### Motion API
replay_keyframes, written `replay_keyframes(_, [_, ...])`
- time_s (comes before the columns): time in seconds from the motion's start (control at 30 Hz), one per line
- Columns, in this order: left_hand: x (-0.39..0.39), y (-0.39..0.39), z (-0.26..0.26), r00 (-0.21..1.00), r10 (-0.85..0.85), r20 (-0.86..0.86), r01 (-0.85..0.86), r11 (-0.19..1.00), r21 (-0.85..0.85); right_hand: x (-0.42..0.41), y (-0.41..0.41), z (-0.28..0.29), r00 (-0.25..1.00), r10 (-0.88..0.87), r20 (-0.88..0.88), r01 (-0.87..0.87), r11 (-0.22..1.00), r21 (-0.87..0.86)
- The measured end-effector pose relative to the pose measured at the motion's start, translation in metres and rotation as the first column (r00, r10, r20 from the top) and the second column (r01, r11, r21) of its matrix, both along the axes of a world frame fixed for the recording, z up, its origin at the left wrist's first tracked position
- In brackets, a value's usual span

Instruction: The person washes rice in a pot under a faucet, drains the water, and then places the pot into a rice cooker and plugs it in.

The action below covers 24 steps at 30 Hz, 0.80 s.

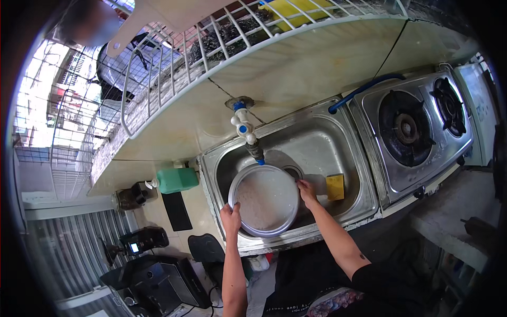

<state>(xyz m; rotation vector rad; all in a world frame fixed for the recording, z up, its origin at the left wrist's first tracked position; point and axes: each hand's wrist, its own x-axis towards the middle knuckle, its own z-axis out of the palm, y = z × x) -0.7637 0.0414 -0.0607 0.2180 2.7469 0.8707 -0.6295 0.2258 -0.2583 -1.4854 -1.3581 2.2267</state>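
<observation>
A round metal basin [266, 200] with cloudy water in it is held over the left part of a stainless steel sink [317, 138]. My left hand [231, 216] grips its rim at the lower left. On the opposite side, my right hand [307, 193] is closed on the rim near the drain. Just above the basin's far edge hangs the spout of a white plastic faucet [246, 132] with blue parts; no stream from it can be made out. A yellow sponge [335, 187] lies in the sink, right of my right hand.
Left of the sink stand a green soap bottle [177, 180] and a dark flat object [176, 211]. A two-burner gas stove [406, 126] adjoins the sink on the right, with a blue hose [358, 92] behind. A white wire rack [198, 75] overhangs the wall. A person [89, 23] is outside.
</observation>
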Motion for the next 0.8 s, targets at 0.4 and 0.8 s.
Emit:
replay_keyframes(0.4, [0.006,0.018,0.011,1.000,-0.014,0.004,0.015,0.992,-0.122,0.000,0.001,-0.004,0.994,0.043,0.098,-0.047,0.998,0.040])
replay_keyframes(0.8, [0.008,0.038,0.020,0.998,-0.058,0.014,0.059,0.996,-0.061,0.005,0.009,-0.006,0.998,0.052,0.025,-0.054,0.996,0.072])
